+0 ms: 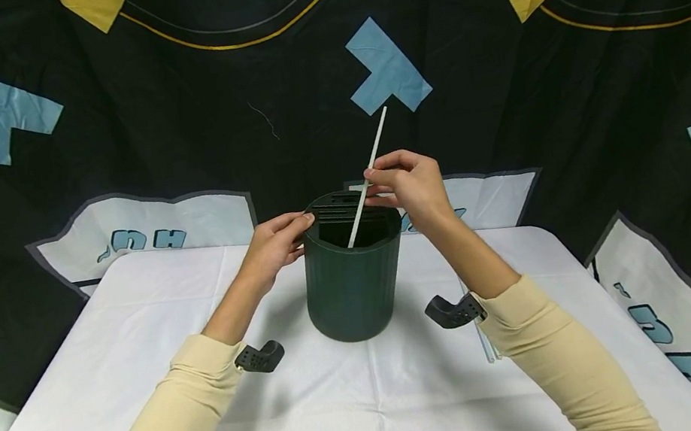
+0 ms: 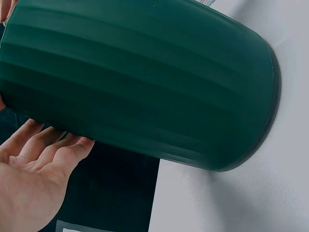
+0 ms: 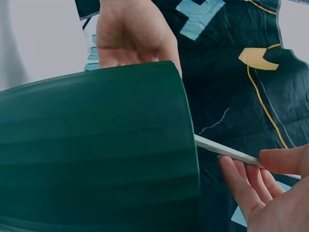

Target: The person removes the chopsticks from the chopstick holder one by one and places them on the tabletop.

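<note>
A dark green bin (image 1: 358, 289) with ribbed sides and a slotted top stands upright on the white-covered table. My left hand (image 1: 275, 248) holds it at the left rim, thumb on the top edge; in the left wrist view its fingers (image 2: 50, 145) lie against the bin's side. Between thumb and fingers, my right hand (image 1: 415, 181) pinches a thin white stick (image 1: 377, 135) above the bin. The stick slants, its lower end inside the opening near the front rim. In the right wrist view the stick (image 3: 227, 151) runs from the rim to the right fingertips.
Several thin clear sticks (image 1: 487, 348) lie on the table (image 1: 326, 425) to the right, partly hidden by my right forearm. A black cloth backdrop (image 1: 199, 118) with blue and yellow shapes hangs behind the table.
</note>
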`<action>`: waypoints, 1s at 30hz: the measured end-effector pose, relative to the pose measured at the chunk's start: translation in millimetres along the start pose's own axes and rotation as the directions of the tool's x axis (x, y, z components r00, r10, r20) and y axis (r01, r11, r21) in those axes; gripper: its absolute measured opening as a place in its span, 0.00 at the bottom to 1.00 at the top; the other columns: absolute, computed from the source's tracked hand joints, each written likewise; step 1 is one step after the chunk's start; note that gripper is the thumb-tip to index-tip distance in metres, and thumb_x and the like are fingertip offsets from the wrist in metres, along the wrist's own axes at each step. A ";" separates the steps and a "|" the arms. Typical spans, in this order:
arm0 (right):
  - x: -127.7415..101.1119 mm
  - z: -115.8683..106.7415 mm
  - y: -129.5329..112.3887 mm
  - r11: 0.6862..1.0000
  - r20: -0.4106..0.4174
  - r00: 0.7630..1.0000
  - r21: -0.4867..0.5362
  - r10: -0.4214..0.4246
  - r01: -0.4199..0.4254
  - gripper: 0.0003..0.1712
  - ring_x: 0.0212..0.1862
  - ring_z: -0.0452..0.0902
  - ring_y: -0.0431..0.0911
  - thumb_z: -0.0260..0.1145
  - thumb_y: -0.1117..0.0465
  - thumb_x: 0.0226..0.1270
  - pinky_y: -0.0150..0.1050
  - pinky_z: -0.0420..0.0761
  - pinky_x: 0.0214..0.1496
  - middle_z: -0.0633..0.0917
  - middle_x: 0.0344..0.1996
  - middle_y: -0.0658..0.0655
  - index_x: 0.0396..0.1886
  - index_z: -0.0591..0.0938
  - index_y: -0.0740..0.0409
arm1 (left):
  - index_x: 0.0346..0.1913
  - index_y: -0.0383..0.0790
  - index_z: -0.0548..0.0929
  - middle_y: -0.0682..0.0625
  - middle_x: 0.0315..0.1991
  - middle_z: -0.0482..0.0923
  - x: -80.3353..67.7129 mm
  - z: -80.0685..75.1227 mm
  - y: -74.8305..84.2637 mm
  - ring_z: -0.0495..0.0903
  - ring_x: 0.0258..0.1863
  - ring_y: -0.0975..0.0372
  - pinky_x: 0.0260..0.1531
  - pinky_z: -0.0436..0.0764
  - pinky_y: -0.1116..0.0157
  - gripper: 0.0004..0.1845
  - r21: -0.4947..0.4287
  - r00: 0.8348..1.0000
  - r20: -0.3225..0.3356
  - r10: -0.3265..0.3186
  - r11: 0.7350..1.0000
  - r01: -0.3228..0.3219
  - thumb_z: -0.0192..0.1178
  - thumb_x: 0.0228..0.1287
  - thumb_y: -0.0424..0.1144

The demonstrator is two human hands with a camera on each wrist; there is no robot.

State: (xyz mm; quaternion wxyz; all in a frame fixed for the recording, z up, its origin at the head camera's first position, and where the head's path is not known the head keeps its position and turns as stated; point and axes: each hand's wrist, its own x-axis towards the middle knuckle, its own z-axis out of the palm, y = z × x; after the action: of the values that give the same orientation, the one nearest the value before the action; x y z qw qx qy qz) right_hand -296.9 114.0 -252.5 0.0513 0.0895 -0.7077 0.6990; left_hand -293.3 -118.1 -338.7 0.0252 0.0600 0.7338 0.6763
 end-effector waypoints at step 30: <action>-3.7 -61.9 -20.8 0.987 -0.223 0.974 0.163 0.039 -0.003 0.12 0.34 0.87 0.43 0.68 0.63 0.71 0.34 0.88 0.42 0.86 0.41 0.56 0.50 0.81 0.62 | 0.65 0.37 0.78 0.41 0.62 0.80 0.6 0.2 -2.3 0.81 0.61 0.51 0.62 0.80 0.54 0.25 -0.003 1.000 -0.007 0.002 1.000 -0.002 0.59 0.73 0.49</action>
State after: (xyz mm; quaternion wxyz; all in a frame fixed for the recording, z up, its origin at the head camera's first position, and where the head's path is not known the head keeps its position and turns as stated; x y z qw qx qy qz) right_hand -292.4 175.9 -231.7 0.1163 0.0062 -0.6391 0.7602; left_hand -294.0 -118.0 -341.0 0.0221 0.0584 0.7327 0.6777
